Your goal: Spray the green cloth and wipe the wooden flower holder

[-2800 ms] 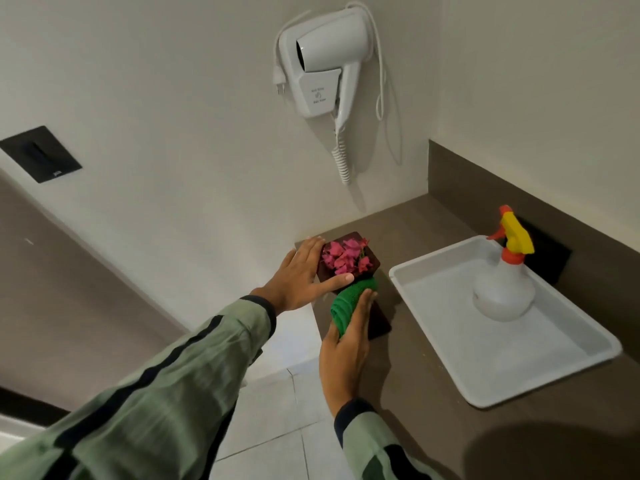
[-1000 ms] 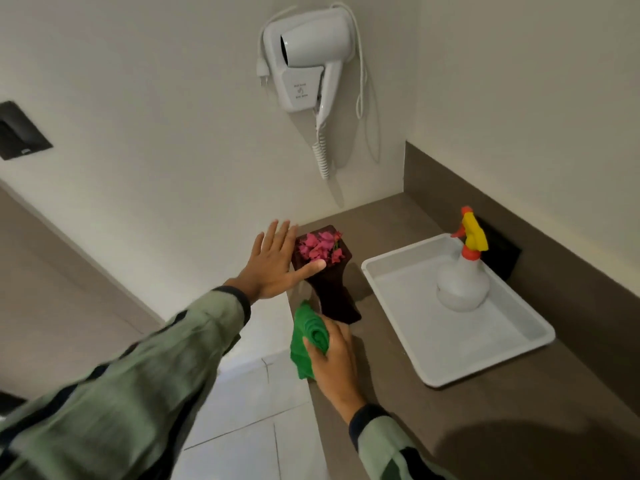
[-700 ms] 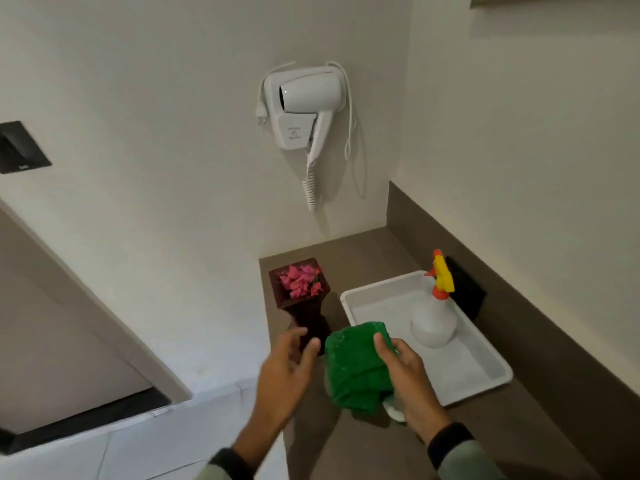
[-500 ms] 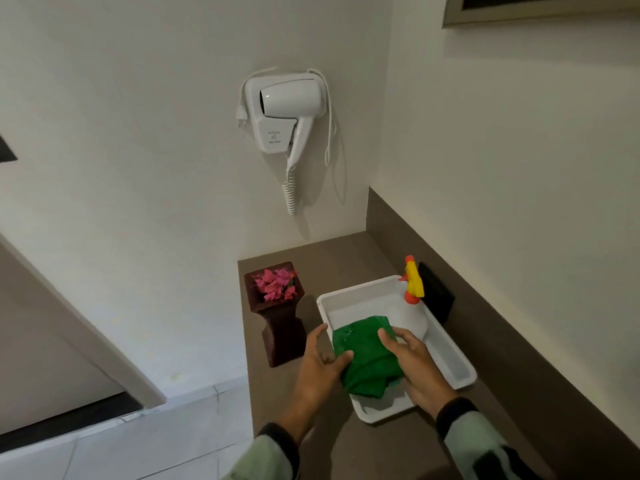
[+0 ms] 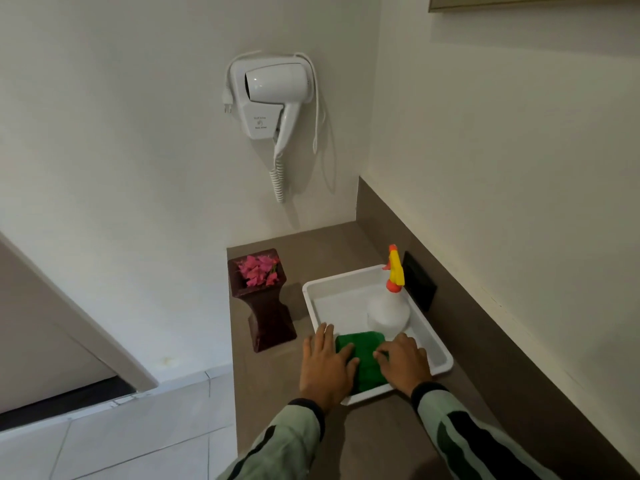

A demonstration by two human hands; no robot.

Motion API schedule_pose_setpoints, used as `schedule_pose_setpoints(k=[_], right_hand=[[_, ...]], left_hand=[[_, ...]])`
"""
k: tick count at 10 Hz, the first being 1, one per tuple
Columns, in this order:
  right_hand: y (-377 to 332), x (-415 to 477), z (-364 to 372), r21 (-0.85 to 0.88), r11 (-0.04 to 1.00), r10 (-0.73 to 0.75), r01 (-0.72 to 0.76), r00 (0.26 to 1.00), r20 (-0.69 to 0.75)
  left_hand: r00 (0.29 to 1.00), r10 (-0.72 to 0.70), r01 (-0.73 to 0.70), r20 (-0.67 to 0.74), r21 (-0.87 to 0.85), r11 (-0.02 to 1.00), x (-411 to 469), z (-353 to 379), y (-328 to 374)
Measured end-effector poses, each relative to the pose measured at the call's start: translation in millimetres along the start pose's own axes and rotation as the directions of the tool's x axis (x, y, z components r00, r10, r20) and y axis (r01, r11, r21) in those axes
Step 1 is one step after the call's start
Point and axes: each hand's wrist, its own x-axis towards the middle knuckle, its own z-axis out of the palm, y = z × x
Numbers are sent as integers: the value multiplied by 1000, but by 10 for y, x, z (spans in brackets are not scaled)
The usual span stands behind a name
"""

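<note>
The green cloth (image 5: pixel 363 358) lies folded in the near end of the white tray (image 5: pixel 332 289). My left hand (image 5: pixel 325 365) rests flat on the cloth's left edge, and my right hand (image 5: pixel 403 363) lies flat on its right edge, fingers spread. The white spray bottle (image 5: pixel 388 313) with a yellow and orange trigger stands in the tray just behind the cloth. The dark wooden flower holder (image 5: pixel 266 313) with pink flowers stands upright on the brown counter (image 5: pixel 363 441), left of the tray and apart from both hands.
A white hair dryer (image 5: pixel 273 98) hangs on the wall above the counter's far end, its coiled cord dangling. A black wall plate (image 5: pixel 419 285) sits behind the tray. The counter's left edge drops to a tiled floor (image 5: pixel 121 434).
Both hands left the flower holder. The cloth went from my right hand beside the holder into the tray, where both hands now press it flat. The view pulled back.
</note>
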Motion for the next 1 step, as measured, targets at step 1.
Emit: schedule_pose_setpoints(k=[1], right_hand=[[-154,6,-44,-9,998,-68,67,993,-94]], left_hand=[[995,48,-45,-84,42,998,-41,-123,-144]])
